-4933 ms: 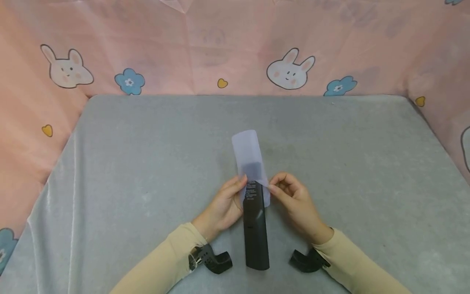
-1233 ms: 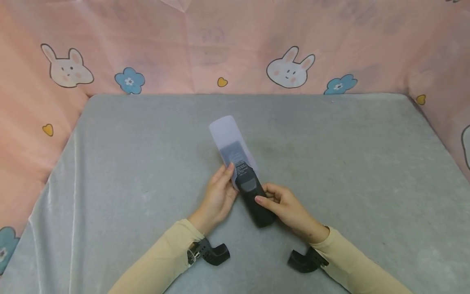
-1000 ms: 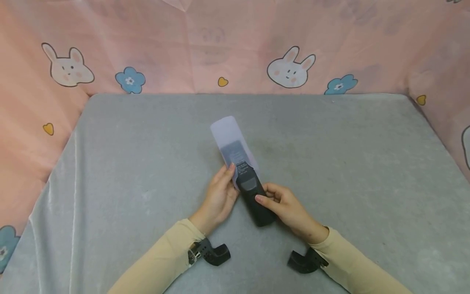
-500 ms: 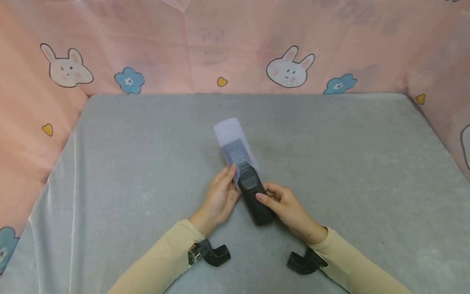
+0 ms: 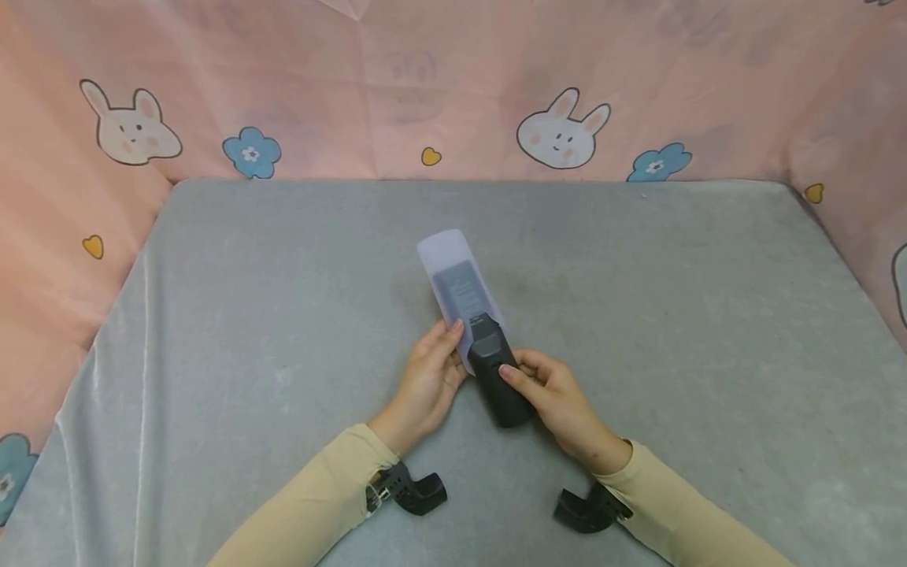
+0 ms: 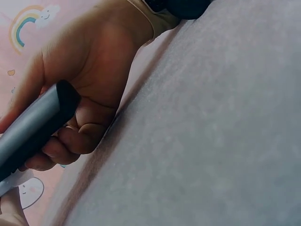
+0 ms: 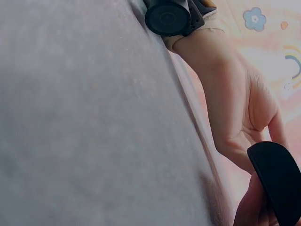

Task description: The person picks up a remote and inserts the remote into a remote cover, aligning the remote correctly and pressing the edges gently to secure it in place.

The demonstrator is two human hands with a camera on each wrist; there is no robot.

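A black remote control (image 5: 499, 386), back side up, is partly inside a translucent whitish sleeve (image 5: 442, 246) in the head view. Printed text on its far part shows faintly through the film. My left hand (image 5: 425, 386) pinches the sleeve's near end at its left edge, thumb on top. My right hand (image 5: 563, 398) grips the uncovered lower part of the remote, with the thumb on its back and the fingers underneath. The left wrist view shows the right hand (image 6: 94, 61) around the remote (image 6: 40, 125). In the right wrist view, the remote's end (image 7: 277, 181) is close to the camera.
Grey plush cloth (image 5: 283, 299) covers the table. A pink curtain (image 5: 319, 87) with rabbits and flowers hangs behind it and along both sides. Black wrist cameras (image 5: 418, 492) jut inward from both sleeved forearms.
The remote has slid farther into the sleeve, so more printed text lies under the film. From the earliest frame, the right hand has moved from the sleeve's edge to the remote.
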